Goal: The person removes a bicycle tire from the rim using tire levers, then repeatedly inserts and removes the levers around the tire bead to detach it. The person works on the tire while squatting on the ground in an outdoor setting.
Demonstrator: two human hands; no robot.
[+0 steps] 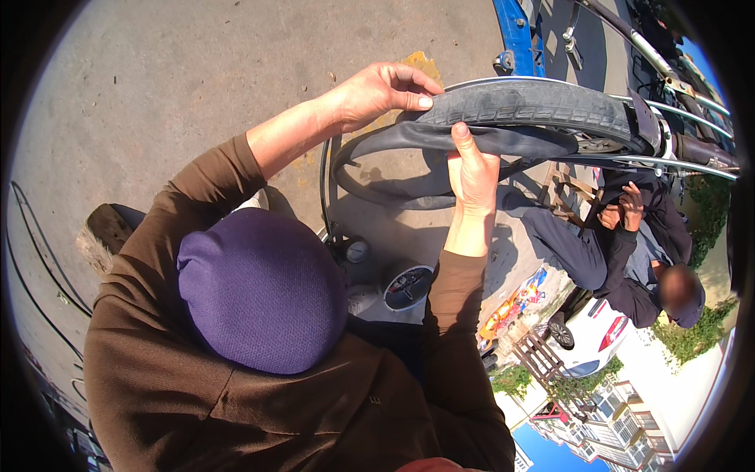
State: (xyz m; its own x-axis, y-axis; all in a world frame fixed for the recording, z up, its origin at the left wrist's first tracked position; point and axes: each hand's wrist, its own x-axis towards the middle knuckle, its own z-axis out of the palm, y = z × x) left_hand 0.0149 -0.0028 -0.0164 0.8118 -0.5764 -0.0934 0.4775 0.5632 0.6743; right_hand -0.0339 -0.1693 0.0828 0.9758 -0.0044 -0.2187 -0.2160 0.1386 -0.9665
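Observation:
A worn black bicycle tyre [535, 102] sits on its wheel at the upper right. A slack black inner tube [519, 140] runs along the tyre's lower side and hangs down to the left in a loop. At the tyre's left end, my left hand [377, 96] has its thumb and fingers closed at the tyre's edge. Just below and to the right, my right hand [474, 175] grips the inner tube, thumb lying over it and fingers hidden behind. The metal rim shows only as a thin line above the tyre.
A blue metal stand [517, 39] and bicycle frame [641, 47] border the wheel. Below are a round gauge [356, 250] and a round container [408, 287]. Another person [629, 244] sits at right near a wooden stool [565, 193]. A purple cap [263, 291] fills the lower middle.

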